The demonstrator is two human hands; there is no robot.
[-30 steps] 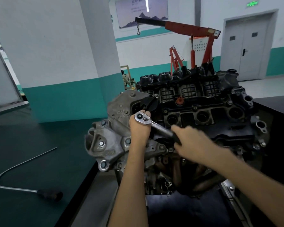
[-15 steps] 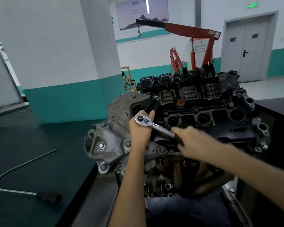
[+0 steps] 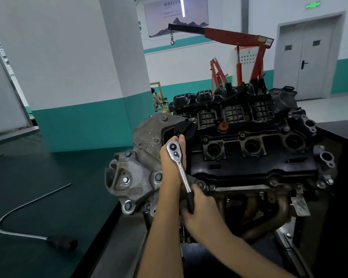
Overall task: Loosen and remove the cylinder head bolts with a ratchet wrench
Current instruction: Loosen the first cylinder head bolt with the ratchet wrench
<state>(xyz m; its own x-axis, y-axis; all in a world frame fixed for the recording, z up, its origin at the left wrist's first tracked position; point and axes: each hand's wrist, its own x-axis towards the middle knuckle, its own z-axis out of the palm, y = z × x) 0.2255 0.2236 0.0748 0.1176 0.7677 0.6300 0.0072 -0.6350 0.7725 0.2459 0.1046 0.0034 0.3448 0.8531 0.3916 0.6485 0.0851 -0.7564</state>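
A chrome ratchet wrench [image 3: 180, 167] stands on the left end of the black cylinder head cover [image 3: 249, 157] of an engine. My left hand [image 3: 170, 163] grips round the ratchet's round head, thumb up beside it. The bolt and socket under the head are hidden by that hand. My right hand [image 3: 201, 211] grips the black handle end, which now points down toward me. Several small bolts [image 3: 273, 181] show along the cover's front edge.
A grey aluminium bracket [image 3: 133, 173] with hex bolts sits left of the engine. A bent metal rod with a black end [image 3: 28, 223] lies on the dark green bench at left. A rusty exhaust manifold [image 3: 259, 209] hangs below the cover. A red engine crane [image 3: 239, 47] stands behind.
My right hand has swung the ratchet handle from pointing right across the cover down toward me. The left hand stays on the ratchet head.
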